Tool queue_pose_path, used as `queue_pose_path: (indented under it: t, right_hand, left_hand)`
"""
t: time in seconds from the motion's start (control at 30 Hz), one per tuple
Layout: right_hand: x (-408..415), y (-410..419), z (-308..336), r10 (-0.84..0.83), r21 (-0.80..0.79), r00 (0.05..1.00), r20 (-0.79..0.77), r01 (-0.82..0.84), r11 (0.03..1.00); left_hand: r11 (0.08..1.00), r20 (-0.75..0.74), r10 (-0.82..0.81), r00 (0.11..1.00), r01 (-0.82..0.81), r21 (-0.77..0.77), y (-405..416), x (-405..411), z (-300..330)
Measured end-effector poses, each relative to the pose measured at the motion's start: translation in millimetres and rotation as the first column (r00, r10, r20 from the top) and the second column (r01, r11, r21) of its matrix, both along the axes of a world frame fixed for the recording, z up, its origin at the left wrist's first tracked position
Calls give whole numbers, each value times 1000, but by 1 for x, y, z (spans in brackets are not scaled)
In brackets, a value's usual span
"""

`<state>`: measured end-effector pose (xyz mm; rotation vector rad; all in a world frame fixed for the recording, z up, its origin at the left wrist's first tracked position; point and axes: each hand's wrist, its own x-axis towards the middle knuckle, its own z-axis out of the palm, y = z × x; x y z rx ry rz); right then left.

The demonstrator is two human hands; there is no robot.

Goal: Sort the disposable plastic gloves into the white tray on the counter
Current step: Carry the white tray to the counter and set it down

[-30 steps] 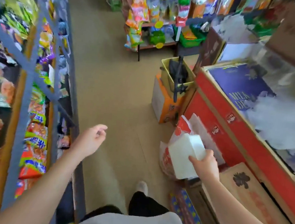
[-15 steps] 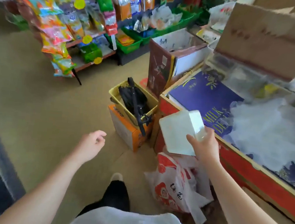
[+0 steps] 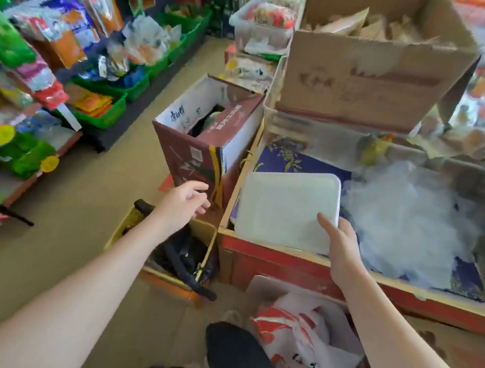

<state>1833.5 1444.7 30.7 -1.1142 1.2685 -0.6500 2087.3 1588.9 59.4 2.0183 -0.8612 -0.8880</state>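
Change: half a second before, the tray [image 3: 287,208] was up in the air at the counter's edge; now it lay flat on the counter [image 3: 316,266], on the blue sheet [image 3: 285,155].
Right hand [image 3: 344,248]: still gripping the tray's near right corner, thumb on top, fingers underneath.
Left hand [image 3: 183,205]: had come forward from over the floor; hung loosely curled, holding nothing, just short of the maroon box [image 3: 197,150].
Gloves [image 3: 408,221]: a hazy clear heap on the counter, just right of the tray; whether they touched its edge was hard to tell through the blur.
Edges: the tray's near side sat right at the counter's red front lip; a big carton [image 3: 362,77] stood behind it on the counter.
Room to move: open counter showed between tray and carton; the maroon box crowded the counter's left end.
Floor: tan and bare in the aisle [image 3: 54,240]; a box of dark stuff [image 3: 182,255] under the left forearm, a red and white bag [image 3: 300,347] below the right.
Room: shelves [image 3: 55,64] of bright packets and green bins along the left.
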Motion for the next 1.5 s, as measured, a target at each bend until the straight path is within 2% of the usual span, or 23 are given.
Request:
queue_pose_path:
  t: [0.1,0.23,0.33,0.4,0.53,0.6,0.7,0.8,0.87,0.9,0.97,1.03,1.17,1.3,1.4,1.5]
  right_hand:
    - [10,-35,-13,-64,94,997,52,58,994]
    - [23,-75,-28,-67,163,998,10,64,985]
    - [28,-97,-37,-80,215,997,5,77,974]
    - [29,-109,-45,-63,226,996,-55,74,971]
    - [32,-129,-65,-33,130,955,-294,74,989]
    - [36,-135,-70,-43,124,952,-304,84,989]
    - [42,-138,-74,27,52,938,-345,-10,999]
    - [46,-142,-75,113,-36,844,-525,-155,987]
    - [44,-140,-80,145,-124,675,-723,-334,934]
    - [44,-138,-82,133,-184,595,-792,-442,878]
    - [51,-131,-78,158,-266,538,-828,-625,734]
    - [66,-121,-64,281,-261,562,-778,-696,669]
    - [96,-101,-38,364,-339,600,-712,-748,571]
    - [107,-91,-4,368,-369,670,-645,-694,618]
    - [108,-83,11,305,-386,665,-682,-682,621]
    - [107,-74,14,203,-427,669,-715,-648,631]
  left_hand:
    - [989,-44,-119,992,122,83,-52,5,-13]
    - [973,-183,-194,964,212,87,-108,-1,-29]
    - [976,-110,-172,979,184,116,-140,-2,-41]
    - [978,-61,-152,987,159,137,-157,-2,-49]
    - [971,-57,-117,991,126,203,-186,3,-71]
    - [964,-108,-129,986,150,218,-195,4,-82]
    - [963,-112,-146,983,167,213,-207,2,-91]
    - [969,-163,-21,986,60,239,-219,6,-95]
    - [967,-260,63,964,5,254,-222,9,-94]
    - [967,-318,90,944,-6,254,-224,10,-93]
    - [978,-445,120,888,-28,208,-225,11,-87]
    - [989,-518,98,850,-27,142,-223,8,-75]
    - [1000,-422,-1,907,6,11,-211,6,-54]
    - [988,-384,-73,920,15,-154,-195,5,-33]
    - [958,-244,-198,949,134,-255,-187,5,-31]
    - [917,-174,-320,931,258,-304,-185,1,-32]
